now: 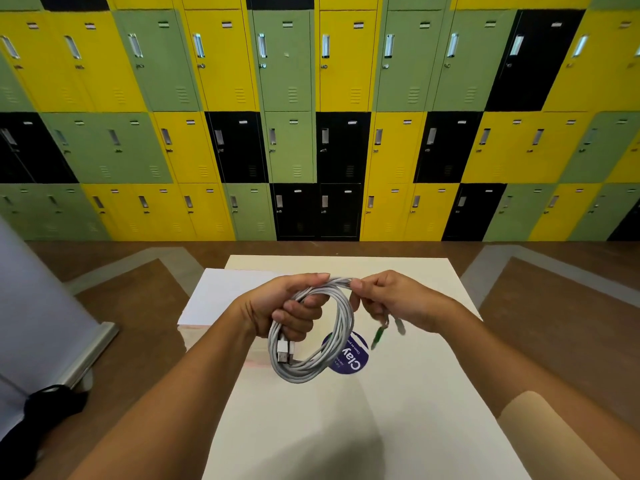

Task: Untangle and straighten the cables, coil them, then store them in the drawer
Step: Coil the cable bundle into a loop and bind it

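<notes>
A white cable coil (341, 336) of several loops hangs in the air above a white table (398, 393). My left hand (294, 306) grips the coil's upper left side, fingers curled through the loops. USB plugs (284, 351) lie against the coil's lower left. My right hand (391, 299) pinches the top of the coil, and loose cable ends with a green-tipped plug (379, 336) and a white one dangle blurred beneath it. No drawer is in view.
A round dark-blue sticker (353, 358) reading "Clay" lies on the table under the coil. A lower white surface (214, 292) adjoins the table's far left. Yellow, green and black lockers (318, 116) fill the wall ahead. A grey stand (52, 323) is at left.
</notes>
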Demonstrator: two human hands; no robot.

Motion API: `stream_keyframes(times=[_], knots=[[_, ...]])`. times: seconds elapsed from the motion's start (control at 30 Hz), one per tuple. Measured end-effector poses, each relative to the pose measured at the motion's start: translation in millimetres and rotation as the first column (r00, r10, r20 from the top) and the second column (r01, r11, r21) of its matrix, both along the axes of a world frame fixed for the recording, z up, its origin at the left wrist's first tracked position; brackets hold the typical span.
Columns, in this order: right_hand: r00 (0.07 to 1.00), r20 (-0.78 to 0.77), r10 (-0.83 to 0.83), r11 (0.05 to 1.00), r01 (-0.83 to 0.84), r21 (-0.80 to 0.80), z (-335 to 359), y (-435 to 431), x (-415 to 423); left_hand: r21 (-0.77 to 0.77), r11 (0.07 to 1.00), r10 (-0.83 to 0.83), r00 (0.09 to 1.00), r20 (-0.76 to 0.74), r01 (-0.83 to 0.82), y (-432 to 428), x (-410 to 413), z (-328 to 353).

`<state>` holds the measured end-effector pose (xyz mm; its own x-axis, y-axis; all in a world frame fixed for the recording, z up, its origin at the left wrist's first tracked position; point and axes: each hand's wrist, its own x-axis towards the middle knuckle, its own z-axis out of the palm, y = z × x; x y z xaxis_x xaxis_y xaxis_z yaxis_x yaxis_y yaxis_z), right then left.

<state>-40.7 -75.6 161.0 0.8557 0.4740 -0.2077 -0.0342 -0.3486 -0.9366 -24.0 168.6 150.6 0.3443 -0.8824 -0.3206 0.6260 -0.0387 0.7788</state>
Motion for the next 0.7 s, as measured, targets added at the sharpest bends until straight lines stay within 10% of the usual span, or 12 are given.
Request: stream_keyframes(times=[0.33, 0.57, 0.7], knots=[[0.869, -0.478, 0.127, 0.930, 0.063, 0.362, -9, -13, 3, 0.028, 0.999, 0.027, 1.000, 0.015, -0.027, 8, 1, -2], [0.924, -0.338, 0.180, 0.894, -0.011, 0.447, -17, -24, 5, 0.008, 0.995, 0.100, 0.995, 0.015, -0.100, 19, 3, 3], [0.986, -0.168, 0.012, 0.983, 0.019, 0.180, -13, -22, 8, 0.010, 0.992, 0.125, 0.992, 0.013, -0.125, 22, 4, 0]])
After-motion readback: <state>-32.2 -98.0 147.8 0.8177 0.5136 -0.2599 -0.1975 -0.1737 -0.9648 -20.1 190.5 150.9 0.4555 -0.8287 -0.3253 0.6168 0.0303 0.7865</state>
